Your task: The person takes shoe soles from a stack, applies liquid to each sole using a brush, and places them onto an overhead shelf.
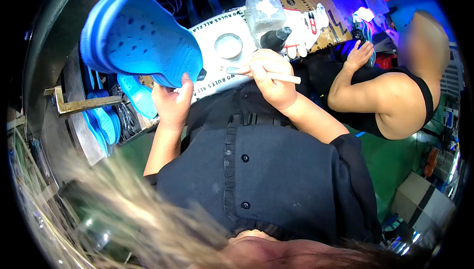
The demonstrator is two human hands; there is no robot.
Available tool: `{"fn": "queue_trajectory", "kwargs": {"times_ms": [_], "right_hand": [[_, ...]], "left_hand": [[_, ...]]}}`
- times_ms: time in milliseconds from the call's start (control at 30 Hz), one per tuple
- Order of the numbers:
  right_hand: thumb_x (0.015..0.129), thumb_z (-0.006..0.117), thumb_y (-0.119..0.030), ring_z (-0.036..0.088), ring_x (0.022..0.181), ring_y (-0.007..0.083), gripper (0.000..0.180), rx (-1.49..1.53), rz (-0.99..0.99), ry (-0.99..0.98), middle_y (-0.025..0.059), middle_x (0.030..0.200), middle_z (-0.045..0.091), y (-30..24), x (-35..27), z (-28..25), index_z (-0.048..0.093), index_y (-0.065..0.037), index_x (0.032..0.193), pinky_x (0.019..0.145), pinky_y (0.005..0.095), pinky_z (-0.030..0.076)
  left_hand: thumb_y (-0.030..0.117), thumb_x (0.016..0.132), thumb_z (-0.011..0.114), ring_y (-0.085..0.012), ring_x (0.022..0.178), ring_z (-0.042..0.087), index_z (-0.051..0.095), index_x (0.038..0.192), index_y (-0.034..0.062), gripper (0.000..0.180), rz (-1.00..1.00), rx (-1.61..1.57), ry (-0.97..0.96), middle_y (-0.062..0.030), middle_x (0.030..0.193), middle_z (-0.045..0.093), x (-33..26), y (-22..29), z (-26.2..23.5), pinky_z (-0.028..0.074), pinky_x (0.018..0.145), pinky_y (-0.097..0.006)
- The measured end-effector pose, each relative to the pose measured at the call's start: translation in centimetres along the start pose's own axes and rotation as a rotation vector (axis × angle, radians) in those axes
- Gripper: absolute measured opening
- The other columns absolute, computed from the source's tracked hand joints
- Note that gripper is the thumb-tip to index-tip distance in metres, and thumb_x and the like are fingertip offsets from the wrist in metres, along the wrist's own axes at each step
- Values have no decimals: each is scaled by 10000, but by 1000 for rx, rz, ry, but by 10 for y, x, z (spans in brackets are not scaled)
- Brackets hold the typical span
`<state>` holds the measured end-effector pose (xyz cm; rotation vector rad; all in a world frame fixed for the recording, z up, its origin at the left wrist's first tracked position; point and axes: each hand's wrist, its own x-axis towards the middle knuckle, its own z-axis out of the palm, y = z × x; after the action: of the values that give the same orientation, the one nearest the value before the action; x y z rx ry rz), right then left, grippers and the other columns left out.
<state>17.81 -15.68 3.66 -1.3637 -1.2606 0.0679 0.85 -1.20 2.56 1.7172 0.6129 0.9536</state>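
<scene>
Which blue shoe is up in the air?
The big blue clog, held up by the left hand with its sole showing. The other blue shoes sit stacked lower down at the left.

Left hand [172, 102] grips a blue clog [140, 39] by its heel end, sole up, upper left of frame. Right hand [270, 77] at centre top pinches a thin white brush [264, 75], level, over the printed bench [217, 54]. Round tin [228, 45] and clear plastic box [265, 12] just behind. Co-worker's arm [368, 88] upper right.

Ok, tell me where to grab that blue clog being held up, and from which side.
Probably the heel end of the blue clog, from below. The left hand pinches it there, sole facing the camera, while the broad toe end rises up-left, leaving the sole free.
</scene>
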Motion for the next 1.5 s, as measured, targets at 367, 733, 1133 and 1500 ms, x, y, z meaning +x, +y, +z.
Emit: {"fn": "queue_trajectory", "kwargs": {"times_ms": [367,733,1133,1500], "right_hand": [[861,480,-134,545,613,192,265,9,217,29,92,644,563,7,-13,-15,605,22,688,573,289,424],[875,492,-146,550,598,154,251,148,304,102,83,644,564,14,-22,-16,627,15,739,571,260,439],[879,502,-144,546,588,131,244,276,400,77,76,662,575,32,-21,-9,619,28,752,554,243,437],[798,608,-127,547,670,143,141,60,532,22,53,702,581,60,-3,-1,599,4,749,617,254,436]], "left_hand": [[75,689,630,-161,518,587,269,1249,-82,685,-458,-658,-490,-216,988,553,52,107,-21,451,337,-213],[175,865,540,-260,904,609,405,1192,-35,411,-247,-882,-488,-222,1035,572,208,155,70,530,726,-247],[228,809,590,-178,573,555,325,1309,59,590,-303,686,-32,-77,639,575,38,-94,-121,453,549,-319],[28,801,558,-147,558,557,271,1284,-41,567,-775,274,134,-91,740,571,-40,-160,-166,458,472,-249]]}}
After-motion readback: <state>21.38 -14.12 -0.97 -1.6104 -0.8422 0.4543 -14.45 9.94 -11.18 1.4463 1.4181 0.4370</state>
